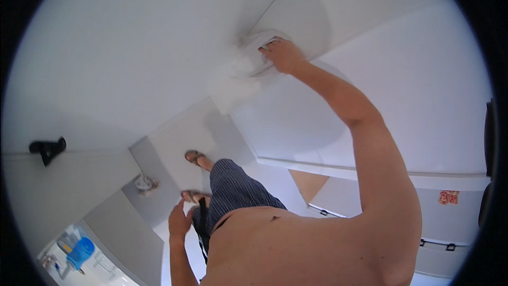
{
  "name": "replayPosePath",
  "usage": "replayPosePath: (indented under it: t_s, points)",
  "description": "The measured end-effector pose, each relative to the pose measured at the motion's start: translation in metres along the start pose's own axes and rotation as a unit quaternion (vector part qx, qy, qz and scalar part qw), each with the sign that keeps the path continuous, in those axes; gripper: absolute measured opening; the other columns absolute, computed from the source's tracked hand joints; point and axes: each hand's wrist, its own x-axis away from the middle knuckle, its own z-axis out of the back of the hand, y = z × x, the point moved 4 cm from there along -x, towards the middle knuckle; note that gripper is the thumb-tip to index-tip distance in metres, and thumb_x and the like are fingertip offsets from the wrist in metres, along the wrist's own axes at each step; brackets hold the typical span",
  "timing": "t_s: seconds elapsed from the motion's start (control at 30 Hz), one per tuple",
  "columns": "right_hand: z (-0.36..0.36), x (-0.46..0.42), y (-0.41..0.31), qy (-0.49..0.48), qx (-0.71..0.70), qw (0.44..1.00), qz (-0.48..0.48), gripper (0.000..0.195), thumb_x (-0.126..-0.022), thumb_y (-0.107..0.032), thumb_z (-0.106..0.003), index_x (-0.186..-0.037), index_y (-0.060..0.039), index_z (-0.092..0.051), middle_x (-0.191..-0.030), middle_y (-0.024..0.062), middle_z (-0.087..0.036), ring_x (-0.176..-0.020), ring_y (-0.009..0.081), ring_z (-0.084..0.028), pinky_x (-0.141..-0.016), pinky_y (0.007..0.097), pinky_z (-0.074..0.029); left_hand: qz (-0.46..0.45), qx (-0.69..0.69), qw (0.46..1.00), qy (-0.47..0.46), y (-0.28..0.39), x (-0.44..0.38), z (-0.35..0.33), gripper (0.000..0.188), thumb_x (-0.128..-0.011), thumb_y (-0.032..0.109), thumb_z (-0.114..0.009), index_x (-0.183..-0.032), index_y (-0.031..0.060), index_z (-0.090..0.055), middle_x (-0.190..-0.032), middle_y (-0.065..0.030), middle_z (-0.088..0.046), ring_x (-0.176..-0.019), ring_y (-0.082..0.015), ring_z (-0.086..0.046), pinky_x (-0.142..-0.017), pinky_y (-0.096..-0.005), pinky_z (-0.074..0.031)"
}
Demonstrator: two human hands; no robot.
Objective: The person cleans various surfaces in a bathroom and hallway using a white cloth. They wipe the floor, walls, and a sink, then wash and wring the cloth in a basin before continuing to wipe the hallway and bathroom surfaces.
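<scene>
My right hand (283, 53) is stretched out in front of me, against a white wall or panel (158, 47). Its fingers are closed on a white crumpled wipe (254, 57), blurred and thin, either cloth or plastic. The wipe lies where a thin dark seam in the white surface ends. Low beside my striped trousers (240, 188) hangs my left hand (180, 220), fingers loosely apart and holding nothing. A black strap (203, 222) dangles close to it.
A black hook-like fitting (48, 149) juts from the wall at left. At lower left, a white top (119, 280) bears a blue bottle (82, 250) and small items. A crumpled whitish bundle (146, 184) lies near my sandalled feet (194, 158). Drawers (440, 222) with black handles stand at right.
</scene>
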Motion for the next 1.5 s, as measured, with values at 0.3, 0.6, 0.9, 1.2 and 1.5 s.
replayPosePath:
  t_s: [0.3,0.6,0.9,1.2,1.5]
  points:
    - [0.081,0.050,0.006,-0.086,0.164,0.983,0.007,0.094,-0.067,-0.020,-0.081,-0.148,-0.0016,-0.037,-0.147,0.0139,-0.043,-0.145,0.0343,-0.029,-0.118,0.0550,-0.020,0.074,0.076,0.994,-0.038,-0.055,-0.008,-0.079,0.048,-0.092,0.027,-0.063,-0.133,0.0017,-0.056,-0.119,-0.0244,-0.065,-0.111,-0.0404,-0.061,-0.096,-0.0459,-0.049]
    - [-0.241,-0.037,-0.182,-0.213,0.132,0.941,0.227,0.069,-0.080,-0.016,-0.062,-0.142,0.0089,-0.042,-0.143,0.0189,-0.049,-0.136,0.0286,-0.043,-0.121,0.0458,-0.021,0.230,0.150,0.962,-0.012,-0.123,-0.026,-0.237,0.040,-0.092,0.019,-0.059,-0.127,-0.0003,-0.058,-0.112,-0.0261,-0.066,-0.100,-0.0420,-0.064,-0.088,-0.0472,-0.052]
    - [-0.480,-0.090,-0.348,-0.284,0.057,0.919,0.266,0.071,-0.086,-0.022,-0.059,-0.148,0.0038,-0.036,-0.154,0.0155,-0.040,-0.139,0.0246,-0.042,-0.120,0.0401,-0.023,0.340,0.127,0.911,0.196,-0.102,-0.014,-0.285,0.030,-0.087,0.005,-0.061,-0.115,-0.0020,-0.061,-0.098,-0.0218,-0.060,-0.088,-0.0407,-0.059,-0.077,-0.0484,-0.049]
    - [-0.635,-0.161,-0.462,-0.325,0.047,0.884,0.333,0.064,-0.091,-0.024,-0.050,-0.147,0.0034,-0.039,-0.152,0.0140,-0.043,-0.137,0.0234,-0.044,-0.119,0.0397,-0.023,0.352,0.032,0.928,0.119,-0.078,-0.046,-0.278,0.042,-0.088,0.025,-0.063,-0.120,-0.0018,-0.059,-0.112,-0.0239,-0.060,-0.098,-0.0439,-0.058,-0.088,-0.0532,-0.048]
    - [-0.547,-0.204,-0.405,-0.317,0.138,0.908,0.239,0.073,-0.087,-0.039,-0.058,-0.142,0.0064,-0.043,-0.147,0.0203,-0.045,-0.138,0.0309,-0.042,-0.118,0.0460,-0.024,0.354,-0.038,0.929,0.100,-0.081,-0.020,-0.319,0.043,-0.091,0.031,-0.062,-0.122,0.0012,-0.059,-0.124,-0.0216,-0.062,-0.110,-0.0436,-0.060,-0.105,-0.0549,-0.044]
